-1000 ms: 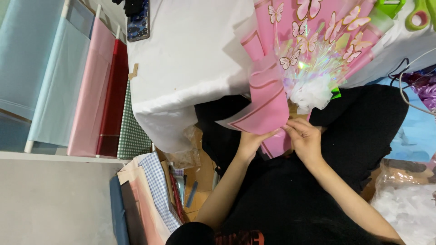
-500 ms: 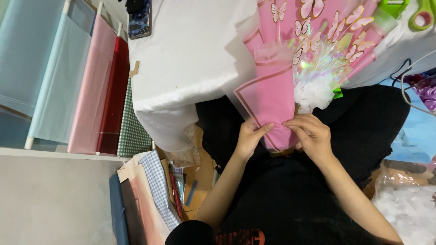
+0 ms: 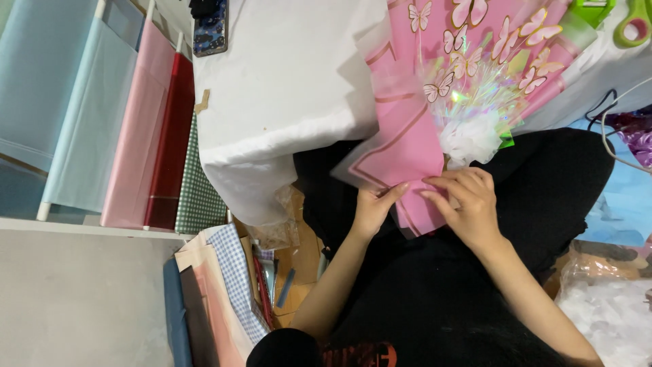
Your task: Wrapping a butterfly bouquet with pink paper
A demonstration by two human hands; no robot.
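- The table (image 3: 285, 88), draped in white cloth, fills the upper middle of the view; the bouquet lies off its edge, over the person's lap.
- Rolls of wrap (image 3: 136, 136) in blue, pink, red and green check hang at the left, well apart from the work.
- The bouquet (image 3: 468, 75) is the thing in hand: pink wrap (image 3: 407, 146) with gold edge lines, paper butterflies (image 3: 506, 41), shiny film and a white tuft (image 3: 468, 139) at the middle.
- The step looks like gathering the wrap at the stem end, where the sheets narrow between both hands.
- The right hand (image 3: 468, 204) curls over the lower end of the wrap, fingers bent and closed on it just below the white tuft.
- The left hand (image 3: 373, 207) pinches the wrap's edge, one finger stretched along the sheet toward the right hand, the rest folded under.
- The next move seems to call for a firm hold at the neck while the loose flap is drawn snug, so the folds do not slip.
- Green scissors (image 3: 635, 24) lie at the top right corner, a phone (image 3: 209, 30) at the table's far left; neither is touched.
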